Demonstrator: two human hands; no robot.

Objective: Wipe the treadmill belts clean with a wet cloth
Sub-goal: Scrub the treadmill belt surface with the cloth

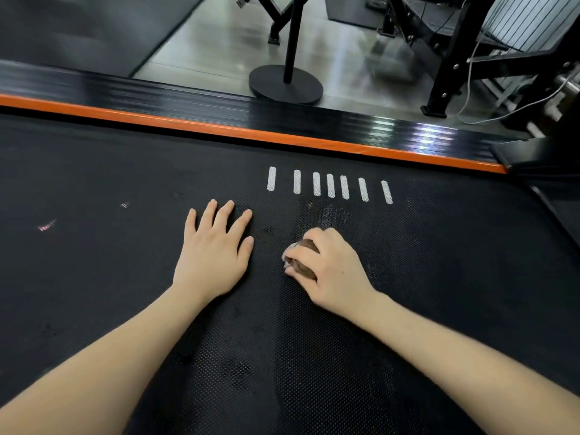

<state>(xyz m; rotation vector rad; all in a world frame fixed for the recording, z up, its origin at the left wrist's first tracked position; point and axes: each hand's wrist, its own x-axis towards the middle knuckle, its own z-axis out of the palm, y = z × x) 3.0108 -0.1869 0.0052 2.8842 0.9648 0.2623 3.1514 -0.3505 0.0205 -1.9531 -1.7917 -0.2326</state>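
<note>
A black textured treadmill belt (125, 277) fills most of the view, with a row of several white dashes (329, 185) printed near its far side. My left hand (216, 246) lies flat on the belt, fingers straight and spread. To its right, my right hand (329, 268) grips a small wadded cloth (303, 259), brown with a pale edge, and presses it down on the belt. A faint wet smear (332, 215) shows just beyond that hand, below the dashes.
An orange strip (219, 128) and a ribbed black side rail (219, 105) border the belt's far edge. Beyond lie a glossy grey floor, a black round-based stand (285, 84), black machine frames (445, 89) and white cables (470, 89) at right.
</note>
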